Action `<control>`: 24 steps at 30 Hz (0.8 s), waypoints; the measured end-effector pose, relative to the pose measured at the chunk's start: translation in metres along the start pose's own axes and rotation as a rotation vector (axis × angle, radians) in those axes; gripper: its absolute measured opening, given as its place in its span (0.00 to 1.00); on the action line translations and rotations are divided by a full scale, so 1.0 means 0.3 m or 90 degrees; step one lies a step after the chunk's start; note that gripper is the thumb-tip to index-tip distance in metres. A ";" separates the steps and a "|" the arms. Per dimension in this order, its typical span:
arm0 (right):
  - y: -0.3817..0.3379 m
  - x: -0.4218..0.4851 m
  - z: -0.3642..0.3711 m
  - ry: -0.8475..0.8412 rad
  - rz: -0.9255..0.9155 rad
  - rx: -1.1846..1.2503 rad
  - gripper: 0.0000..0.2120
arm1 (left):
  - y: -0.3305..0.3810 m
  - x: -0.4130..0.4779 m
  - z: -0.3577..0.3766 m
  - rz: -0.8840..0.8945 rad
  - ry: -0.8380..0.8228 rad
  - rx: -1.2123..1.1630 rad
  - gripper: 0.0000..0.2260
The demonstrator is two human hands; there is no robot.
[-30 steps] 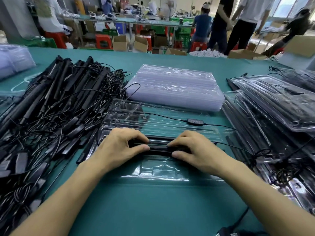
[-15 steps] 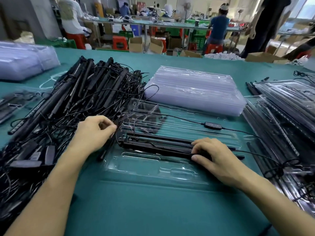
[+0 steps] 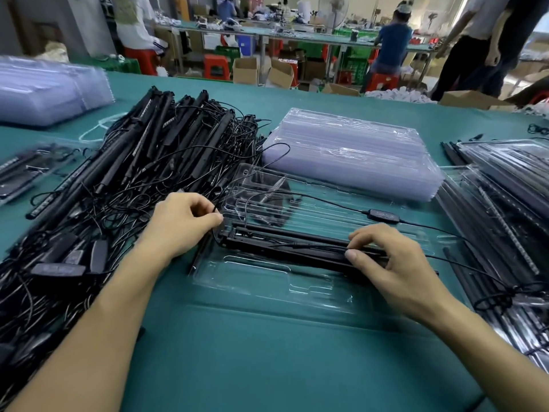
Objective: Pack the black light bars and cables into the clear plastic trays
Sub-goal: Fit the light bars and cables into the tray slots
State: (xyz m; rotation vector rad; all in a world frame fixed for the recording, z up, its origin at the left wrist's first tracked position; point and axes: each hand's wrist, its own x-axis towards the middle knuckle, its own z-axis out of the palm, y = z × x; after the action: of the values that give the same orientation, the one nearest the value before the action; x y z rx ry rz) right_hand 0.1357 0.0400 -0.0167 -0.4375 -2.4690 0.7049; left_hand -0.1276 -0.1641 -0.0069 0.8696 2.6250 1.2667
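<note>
A clear plastic tray (image 3: 267,281) lies open on the green table in front of me. Black light bars (image 3: 282,242) rest across its middle channels. My right hand (image 3: 386,260) presses down on their right end, thumb and fingers on the bars. My left hand (image 3: 181,221) sits at the tray's left edge and pinches a thin black cable (image 3: 214,208) between thumb and fingers. That cable loops over the tray to an inline controller (image 3: 383,216) near the tray's far right.
A big tangled pile of light bars and cables (image 3: 118,185) fills the table's left. A stack of empty clear trays (image 3: 350,153) sits behind the open tray. Filled trays (image 3: 505,197) are stacked at the right. Another tray stack (image 3: 50,90) lies far left. People work at benches beyond.
My left hand has left the bars, gone to the tray's left edge and pinched the cable. My right hand has slid to the bars' right end. The view has shifted left.
</note>
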 end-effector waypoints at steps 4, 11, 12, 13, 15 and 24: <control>-0.006 0.000 0.022 -0.029 0.046 0.019 0.06 | 0.004 0.003 -0.010 -0.022 -0.044 -0.085 0.15; -0.017 0.047 0.032 -0.064 0.128 -0.062 0.05 | 0.073 -0.036 -0.035 0.046 -0.168 -0.301 0.20; -0.022 0.051 0.034 -0.087 0.128 -0.089 0.06 | 0.080 -0.042 -0.034 0.057 -0.167 -0.349 0.20; -0.027 0.051 0.040 -0.110 0.122 -0.120 0.07 | 0.087 -0.046 -0.030 0.063 -0.159 -0.395 0.20; -0.038 0.041 0.053 -0.147 0.099 -0.177 0.10 | 0.100 -0.051 -0.025 0.060 -0.144 -0.478 0.19; -0.043 0.017 0.059 -0.179 0.085 -0.242 0.20 | 0.118 -0.057 -0.036 0.027 -0.245 -0.558 0.20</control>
State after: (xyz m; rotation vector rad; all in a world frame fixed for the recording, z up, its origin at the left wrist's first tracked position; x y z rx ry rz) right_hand 0.1195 0.0247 -0.0202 -0.6895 -2.8726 0.3606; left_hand -0.1010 -0.1635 0.0239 0.8612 1.5128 1.7922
